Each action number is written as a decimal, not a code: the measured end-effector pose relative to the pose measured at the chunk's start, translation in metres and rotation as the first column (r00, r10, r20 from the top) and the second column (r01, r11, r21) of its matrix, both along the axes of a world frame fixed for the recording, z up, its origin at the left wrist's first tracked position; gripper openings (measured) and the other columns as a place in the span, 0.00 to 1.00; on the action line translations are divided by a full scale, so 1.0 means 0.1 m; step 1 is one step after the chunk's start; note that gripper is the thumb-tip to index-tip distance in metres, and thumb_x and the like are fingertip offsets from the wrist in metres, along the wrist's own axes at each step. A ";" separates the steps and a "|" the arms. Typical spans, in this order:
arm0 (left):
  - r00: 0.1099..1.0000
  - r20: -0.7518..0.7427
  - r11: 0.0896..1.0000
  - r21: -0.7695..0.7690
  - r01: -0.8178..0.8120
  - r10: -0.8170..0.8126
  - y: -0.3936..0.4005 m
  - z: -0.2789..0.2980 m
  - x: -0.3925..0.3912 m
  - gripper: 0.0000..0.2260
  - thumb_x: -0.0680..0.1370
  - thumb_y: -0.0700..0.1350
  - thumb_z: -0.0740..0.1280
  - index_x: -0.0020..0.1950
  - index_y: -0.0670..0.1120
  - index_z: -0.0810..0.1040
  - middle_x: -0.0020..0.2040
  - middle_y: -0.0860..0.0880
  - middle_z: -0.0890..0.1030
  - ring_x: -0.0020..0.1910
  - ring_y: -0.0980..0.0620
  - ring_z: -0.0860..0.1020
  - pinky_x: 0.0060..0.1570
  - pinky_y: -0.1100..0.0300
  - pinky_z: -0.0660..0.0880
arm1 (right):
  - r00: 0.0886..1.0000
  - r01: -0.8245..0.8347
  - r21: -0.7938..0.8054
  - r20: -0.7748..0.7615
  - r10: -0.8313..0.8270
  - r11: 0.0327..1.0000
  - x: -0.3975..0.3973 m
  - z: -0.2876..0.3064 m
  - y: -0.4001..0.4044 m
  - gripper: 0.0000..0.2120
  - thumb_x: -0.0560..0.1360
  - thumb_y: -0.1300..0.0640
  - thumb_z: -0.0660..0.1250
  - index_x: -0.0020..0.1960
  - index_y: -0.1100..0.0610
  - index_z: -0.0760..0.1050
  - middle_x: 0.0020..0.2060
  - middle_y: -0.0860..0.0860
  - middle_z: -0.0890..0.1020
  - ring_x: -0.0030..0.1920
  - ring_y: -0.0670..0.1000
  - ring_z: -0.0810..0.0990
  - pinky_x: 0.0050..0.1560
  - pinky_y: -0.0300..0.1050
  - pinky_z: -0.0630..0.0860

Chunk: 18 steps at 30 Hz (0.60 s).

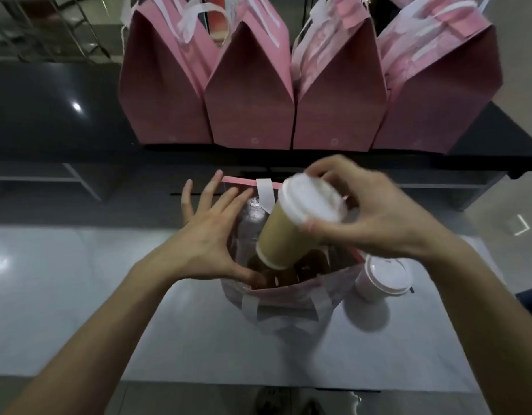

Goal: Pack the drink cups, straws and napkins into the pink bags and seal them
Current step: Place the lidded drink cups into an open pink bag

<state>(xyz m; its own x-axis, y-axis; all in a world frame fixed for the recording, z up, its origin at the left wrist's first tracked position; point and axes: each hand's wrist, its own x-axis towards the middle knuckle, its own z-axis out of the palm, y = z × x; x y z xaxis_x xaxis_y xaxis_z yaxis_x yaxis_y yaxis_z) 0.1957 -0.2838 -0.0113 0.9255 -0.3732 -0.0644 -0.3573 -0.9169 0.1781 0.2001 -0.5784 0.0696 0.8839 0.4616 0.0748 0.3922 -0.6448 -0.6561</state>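
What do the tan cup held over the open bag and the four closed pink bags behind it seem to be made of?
The tan cup with a white lid, held by the right hand, looks like matte paperboard: opaque, dull, with a rolled bottom rim. Its lid appears to be smooth white plastic, though motion blur leaves this uncertain. The four closed pink bags look like stiff matte paper, keeping sharp folded creases, with flat white strip handles.

Right hand (375, 211) grips tan cup (285, 235) by its white lid, cup tilted over the mouth of open pink bag (288, 292). Left hand (210, 235) spread, fingers (228, 199) straight against the bag's left rim. Pink cup (378, 280) stands just right of bag on tabletop (198, 339). Four sealed pink bags (249, 100) in a row behind.
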 end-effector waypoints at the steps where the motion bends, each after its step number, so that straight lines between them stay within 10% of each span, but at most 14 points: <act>1: 1.000 -0.014 1.000 -0.003 0.004 -0.004 0.01 -0.01 0.00 0.71 0.58 0.87 0.65 0.88 0.53 0.41 0.89 0.49 0.48 0.82 0.51 0.23 0.77 0.33 0.24 | 0.999 -0.039 -0.134 -0.039 0.034 0.990 0.02 -0.06 0.08 0.37 0.64 0.26 0.75 0.69 0.36 0.69 0.57 0.37 0.79 0.54 0.43 0.81 0.49 0.44 0.82; 6: 0.998 -0.040 0.997 -0.045 0.056 -0.058 0.08 0.00 -0.03 0.72 0.58 0.86 0.68 0.88 0.52 0.38 0.88 0.51 0.47 0.82 0.52 0.22 0.81 0.37 0.28 | 0.982 -0.176 -0.573 -0.052 0.179 0.801 0.18 -0.50 0.48 0.34 0.65 0.32 0.77 0.63 0.41 0.65 0.51 0.44 0.79 0.48 0.50 0.79 0.40 0.48 0.78; 18: 0.987 -0.040 0.985 -0.084 0.151 -0.154 0.13 -0.02 -0.04 0.71 0.57 0.87 0.67 0.87 0.56 0.37 0.86 0.59 0.42 0.81 0.54 0.22 0.81 0.39 0.35 | 0.935 -0.351 -0.671 -0.219 0.278 0.653 0.51 -1.13 0.92 0.46 0.66 0.38 0.79 0.77 0.42 0.61 0.44 0.43 0.75 0.40 0.45 0.78 0.34 0.42 0.73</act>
<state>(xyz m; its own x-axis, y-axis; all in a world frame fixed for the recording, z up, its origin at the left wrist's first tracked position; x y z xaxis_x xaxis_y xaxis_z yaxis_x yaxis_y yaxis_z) 0.1918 -0.2710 -0.0137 0.8542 -0.5153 -0.0693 -0.4814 -0.8342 0.2690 0.2514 -0.4864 -0.0437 0.6612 0.6000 -0.4503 0.6219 -0.7741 -0.1185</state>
